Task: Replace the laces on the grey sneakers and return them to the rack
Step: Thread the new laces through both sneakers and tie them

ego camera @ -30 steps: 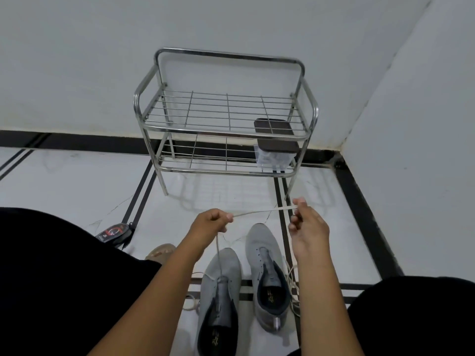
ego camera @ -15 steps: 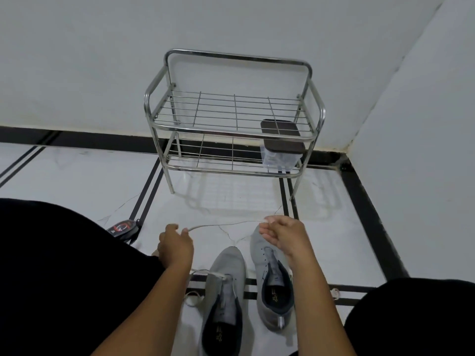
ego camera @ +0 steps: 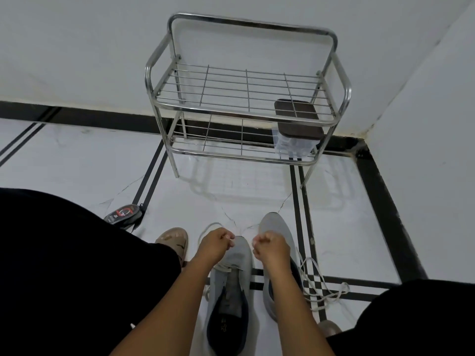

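Grey sneakers sit side by side on the white tiled floor [ego camera: 90, 160] in front of the seated person: the left sneaker [ego camera: 230, 289] lies between the two forearms, and the right sneaker [ego camera: 276, 232] is just beside it, partly hidden by the right forearm. Both hands hover close together over the toe of the left sneaker. The left hand [ego camera: 214, 244] has its fingers curled in, pinching a thin pale lace [ego camera: 209, 227] that loops out past the knuckles. The right hand [ego camera: 270, 246] is curled the same way; whether it pinches the lace cannot be told. A second white lace [ego camera: 318, 281] lies loose on the floor right of the shoes. Beyond stands a steel two-tier rack [ego camera: 244, 111] against the white wall, with a brown-lidded clear box [ego camera: 295, 134] on its lower shelf. A small dark pouch [ego camera: 123, 214] lies at left.
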